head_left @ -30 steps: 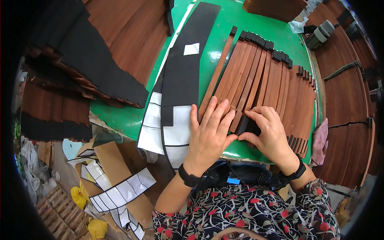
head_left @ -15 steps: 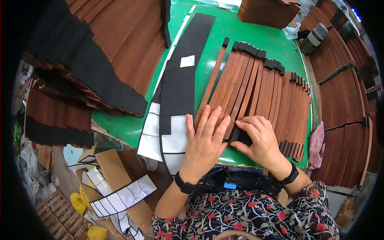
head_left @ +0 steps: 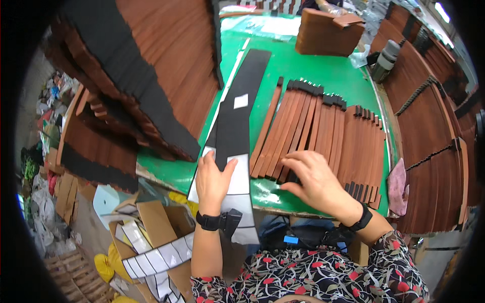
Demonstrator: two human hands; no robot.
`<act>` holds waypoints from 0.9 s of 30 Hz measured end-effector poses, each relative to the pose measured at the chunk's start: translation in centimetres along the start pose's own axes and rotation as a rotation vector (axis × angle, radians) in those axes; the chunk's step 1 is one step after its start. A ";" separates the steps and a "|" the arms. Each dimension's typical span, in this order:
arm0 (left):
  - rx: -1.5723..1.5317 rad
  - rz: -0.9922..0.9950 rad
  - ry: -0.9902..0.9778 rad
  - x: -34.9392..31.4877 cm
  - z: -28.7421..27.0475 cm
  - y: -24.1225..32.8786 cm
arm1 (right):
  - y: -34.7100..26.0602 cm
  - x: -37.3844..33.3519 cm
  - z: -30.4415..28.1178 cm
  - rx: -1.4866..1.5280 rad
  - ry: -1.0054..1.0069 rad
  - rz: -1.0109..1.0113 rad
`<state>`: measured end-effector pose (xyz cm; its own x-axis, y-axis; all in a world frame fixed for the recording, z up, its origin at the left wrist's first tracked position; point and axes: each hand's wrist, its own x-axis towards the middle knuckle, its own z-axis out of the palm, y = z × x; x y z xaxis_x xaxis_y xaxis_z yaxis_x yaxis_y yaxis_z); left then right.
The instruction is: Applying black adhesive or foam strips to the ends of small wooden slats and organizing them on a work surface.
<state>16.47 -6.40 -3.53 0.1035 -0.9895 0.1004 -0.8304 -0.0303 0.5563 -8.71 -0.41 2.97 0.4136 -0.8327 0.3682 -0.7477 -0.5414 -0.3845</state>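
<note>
Reddish-brown wooden slats (head_left: 293, 129) lie side by side on a green tabletop, most with black pads (head_left: 305, 88) on their far ends. My right hand (head_left: 316, 182) hovers at the near ends of the slats, thumb and forefinger apart; a dark pad partly shows beneath its fingers. To the left, a long black foam strip (head_left: 234, 134) with white backing (head_left: 238, 187) at its near part hangs over the table edge. My left hand (head_left: 212, 182) rests on this strip, thumb spread from the fingers, whose tips touch around the border of black and white.
Tall stacks of brown slats with black ends (head_left: 172, 55) stand at the left. A brown wooden block (head_left: 328, 35), a grey flask (head_left: 386, 60) and a pink cloth (head_left: 398, 188) sit farther off and right. Below left is a cardboard box (head_left: 156, 222) with white-backed strips.
My left hand has left the slat ends and moved left onto the foam strip. My right hand has loosened its pinch at the slat end. The view has shifted.
</note>
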 end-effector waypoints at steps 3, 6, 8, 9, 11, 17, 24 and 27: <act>-0.127 -0.082 -0.065 0.6 0.6 -1.4 | -0.5 0.5 1.1 0.093 -0.029 -0.026; -0.413 -0.123 -0.087 1.0 0.4 -1.5 | -0.9 1.1 1.5 0.145 -0.054 -0.043; -0.901 -0.109 -0.100 0.4 0.4 -1.4 | -1.1 1.2 1.8 0.148 -0.018 -0.067; -0.969 -0.064 -0.122 -0.1 0.0 -0.9 | -1.1 1.3 2.1 0.206 0.042 -0.081; -1.090 -0.012 -0.181 -1.6 -1.0 -0.2 | -1.3 1.8 2.3 0.288 0.161 -0.105; -1.277 0.076 -0.240 -4.5 -1.5 3.6 | -2.9 2.5 0.7 0.252 0.253 -0.198; -1.267 0.041 -0.154 -6.6 -1.6 6.0 | -4.0 1.3 1.7 0.204 0.138 -0.145; -1.293 0.046 -0.122 -6.6 -1.4 5.9 | -3.8 0.6 2.2 0.175 0.172 -0.187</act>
<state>11.68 0.14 0.26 -0.0176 -0.9945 0.1035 0.3021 0.0934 0.9487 -4.47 0.86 2.83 0.4303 -0.6930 0.5785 -0.5596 -0.7076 -0.4314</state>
